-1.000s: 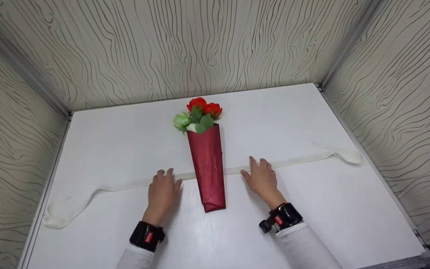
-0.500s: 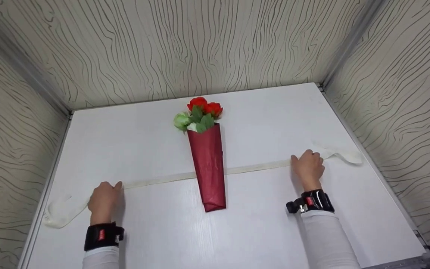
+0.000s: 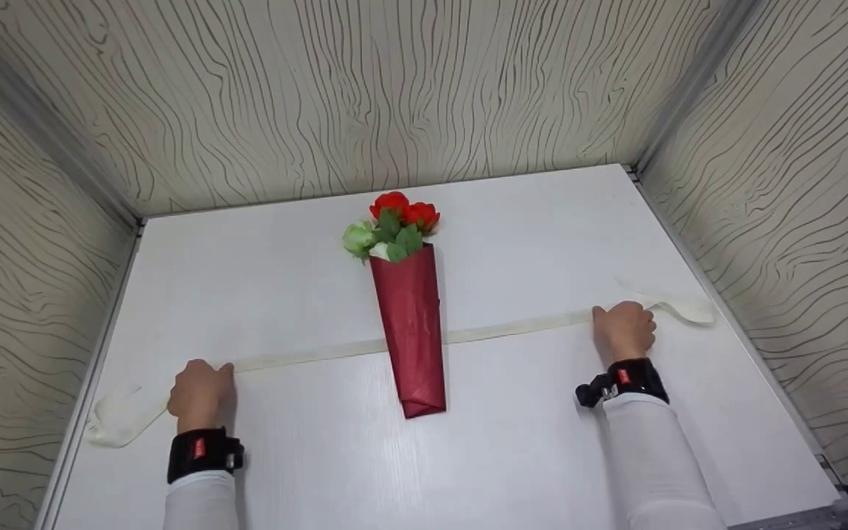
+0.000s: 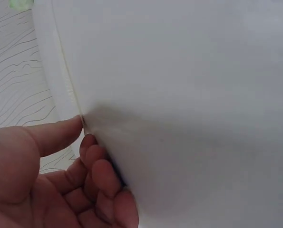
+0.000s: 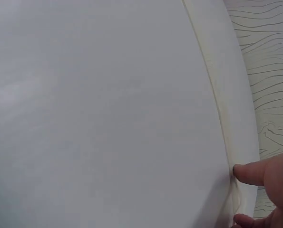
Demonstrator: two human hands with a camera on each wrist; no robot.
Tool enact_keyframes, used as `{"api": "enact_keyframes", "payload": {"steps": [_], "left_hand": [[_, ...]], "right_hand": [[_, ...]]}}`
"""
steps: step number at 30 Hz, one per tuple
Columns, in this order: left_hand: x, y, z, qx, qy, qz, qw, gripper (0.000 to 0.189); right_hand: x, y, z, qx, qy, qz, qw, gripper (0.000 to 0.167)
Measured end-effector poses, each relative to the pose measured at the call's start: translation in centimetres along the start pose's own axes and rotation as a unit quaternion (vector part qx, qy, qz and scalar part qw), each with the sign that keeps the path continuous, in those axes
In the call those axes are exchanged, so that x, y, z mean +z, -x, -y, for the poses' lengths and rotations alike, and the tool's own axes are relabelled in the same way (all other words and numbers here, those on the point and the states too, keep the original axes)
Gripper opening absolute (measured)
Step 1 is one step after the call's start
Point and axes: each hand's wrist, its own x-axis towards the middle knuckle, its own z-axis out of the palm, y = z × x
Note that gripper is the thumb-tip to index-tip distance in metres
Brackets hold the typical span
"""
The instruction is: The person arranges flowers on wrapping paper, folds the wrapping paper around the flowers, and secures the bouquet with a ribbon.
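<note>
Backdrop: cream wall panels [image 3: 365, 96] with dark wood-grain lines stand beyond a flat white rectangular table [image 3: 527, 250]. Clock centre is the table's middle, 12 away from the person.

A long, flat, pale cream ribbon, apparently fabric [image 3: 306, 358], crosses from about 8 to about 3 o'clock; its ends lie in loose curves outside the hands. Near the centre it passes beneath a tapered bouquet wrapped in dark red paper [image 3: 411, 324], which lies on the table, narrow end to 6, flower end a little left of 12.

Left hand [image 3: 199, 394], toward 8 o'clock: thumb and curled fingers pinch the ribbon. Right hand [image 3: 626, 331], at 3: thumb and curled finger pinch it too (right wrist view crops most of those fingers).

Smallest items: two red artificial-looking blooms [image 3: 389, 202] facing 12, one pale green bloom [image 3: 358, 238] toward 11.

Risks, as judged: an unequal pull could drag the ribbon through beneath the wrap or swing the narrow end off 6. Lifting with too little slack could tip or roll the bouquet. The ribbon looks thin and smooth, so a fingertip hold could slip; the loose ends could twist.
</note>
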Motion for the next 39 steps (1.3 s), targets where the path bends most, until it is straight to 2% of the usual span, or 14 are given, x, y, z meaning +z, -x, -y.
{"api": "enact_keyframes", "payload": {"steps": [12,17,20,22,23,24,27,29,30,31,32,34,37,39], "left_hand": [[0.4,0.5,0.1,0.010,0.061,-0.033,0.9975,0.035],[1.0,0.7,-0.2,0.034,0.128,-0.120,0.9840,0.025],[1.2,0.6,-0.7,0.058,0.177,-0.187,0.9644,0.023],[1.2,0.4,-1.2,0.065,0.210,-0.223,0.9497,0.025],[1.2,0.4,-1.5,0.067,0.230,-0.236,0.9418,0.027],[1.3,0.3,-1.8,0.067,0.255,-0.242,0.9337,0.029],[1.3,0.4,-2.6,0.056,0.347,-0.239,0.9051,0.031],[1.2,0.7,-3.0,0.050,0.423,-0.226,0.8760,0.025],[1.1,0.8,-3.2,0.045,0.459,-0.218,0.8598,0.022],[1.0,0.9,-3.4,0.041,0.493,-0.210,0.8434,0.019],[0.9,1.0,-3.6,0.037,0.521,-0.204,0.8279,0.015],[0.8,1.2,-3.9,0.032,0.564,-0.199,0.8004,0.007],[0.6,1.3,-4.2,0.027,0.591,-0.196,0.7819,0.010],[0.5,1.5,-4.3,0.023,0.593,-0.197,0.7802,0.014]], "right_hand": [[0.3,-0.6,0.3,0.001,-0.051,-0.004,0.9987,0.046],[0.6,-0.9,0.2,-0.036,-0.153,-0.038,0.9869,0.033],[0.6,-1.0,0.6,-0.027,-0.273,-0.025,0.9614,0.035],[0.4,-0.9,1.0,0.010,-0.389,0.011,0.9211,0.040],[0.2,-0.8,1.2,0.036,-0.456,0.034,0.8885,0.040],[-0.1,-0.6,1.4,0.065,-0.528,0.058,0.8449,0.038],[-0.7,-0.2,1.5,0.142,-0.710,0.132,0.6774,0.024],[-1.0,-0.1,1.4,0.189,-0.777,0.176,0.5739,0.012],[-1.1,-0.1,1.4,0.211,-0.797,0.195,0.5308,0.010],[-1.2,-0.1,1.3,0.231,-0.809,0.213,0.4964,0.010],[-1.2,-0.1,1.3,0.252,-0.816,0.224,0.4703,0.011],[-1.3,0.0,1.4,0.280,-0.823,0.237,0.4341,0.012],[-1.4,0.1,1.4,0.281,-0.831,0.248,0.4107,0.015],[-1.6,0.0,1.4,0.265,-0.842,0.246,0.4007,0.014]]}}
